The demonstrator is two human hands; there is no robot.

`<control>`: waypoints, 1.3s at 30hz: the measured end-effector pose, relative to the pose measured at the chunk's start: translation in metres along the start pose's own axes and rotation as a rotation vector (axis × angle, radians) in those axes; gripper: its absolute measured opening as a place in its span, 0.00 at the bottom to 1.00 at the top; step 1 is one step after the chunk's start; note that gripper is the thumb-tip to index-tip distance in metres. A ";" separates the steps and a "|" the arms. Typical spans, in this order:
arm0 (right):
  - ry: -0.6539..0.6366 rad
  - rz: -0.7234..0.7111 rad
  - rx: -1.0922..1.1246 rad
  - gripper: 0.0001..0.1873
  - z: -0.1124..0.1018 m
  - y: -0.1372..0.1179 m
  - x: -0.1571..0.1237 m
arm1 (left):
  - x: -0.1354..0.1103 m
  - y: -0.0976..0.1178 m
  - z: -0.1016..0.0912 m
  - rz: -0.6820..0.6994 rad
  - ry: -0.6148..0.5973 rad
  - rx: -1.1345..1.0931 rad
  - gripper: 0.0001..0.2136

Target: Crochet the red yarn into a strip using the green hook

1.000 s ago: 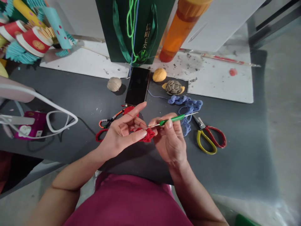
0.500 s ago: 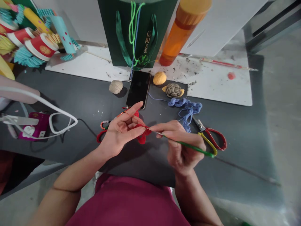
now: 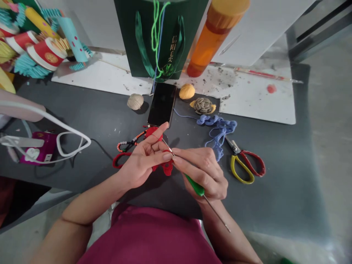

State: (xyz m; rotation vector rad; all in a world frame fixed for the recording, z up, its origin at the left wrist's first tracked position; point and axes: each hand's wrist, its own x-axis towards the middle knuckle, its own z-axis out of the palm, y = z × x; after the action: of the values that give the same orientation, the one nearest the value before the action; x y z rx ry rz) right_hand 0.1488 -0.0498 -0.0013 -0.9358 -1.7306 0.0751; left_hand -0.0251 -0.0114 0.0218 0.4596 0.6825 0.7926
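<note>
My left hand [image 3: 143, 159] holds a small red crochet piece [image 3: 166, 168], with red yarn running over its raised fingers. My right hand [image 3: 205, 174] grips a green-handled crochet hook [image 3: 195, 185], and the hook's thin metal tip reaches the red work near my left fingertips. Beyond my left hand lie a beaded cord [image 3: 129, 143] and a red yarn loop [image 3: 119, 160]. A blue crochet strip [image 3: 218, 132] and a pair of red-and-yellow-handled scissors [image 3: 244, 165] lie to the right of my right hand.
A black phone [image 3: 162, 104], a beige yarn ball [image 3: 135, 101], a yellow yarn ball [image 3: 187, 91] and a coiled braid [image 3: 202, 106] sit on the dark table [image 3: 275, 205]. Behind stand a green bag [image 3: 159, 36], an orange bottle [image 3: 217, 36] and paper crafts [image 3: 46, 55].
My right hand has moved left and closer to my left hand. The hook has swung round, its handle now pointing down toward me and its tip at the red work.
</note>
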 end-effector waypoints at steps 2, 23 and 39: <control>0.029 0.057 0.049 0.23 0.002 -0.002 -0.004 | 0.000 0.001 0.000 -0.052 -0.019 -0.036 0.43; 0.199 0.668 0.545 0.06 0.021 -0.010 -0.007 | -0.002 -0.003 -0.003 0.114 -0.030 0.172 0.27; 0.251 0.708 0.315 0.04 0.018 -0.019 -0.010 | 0.002 0.001 -0.002 -0.019 0.015 0.063 0.33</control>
State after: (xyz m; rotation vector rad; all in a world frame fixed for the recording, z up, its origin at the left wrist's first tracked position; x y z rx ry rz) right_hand 0.1242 -0.0623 -0.0072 -1.2165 -1.0543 0.6450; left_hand -0.0262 -0.0094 0.0201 0.5036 0.7262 0.7589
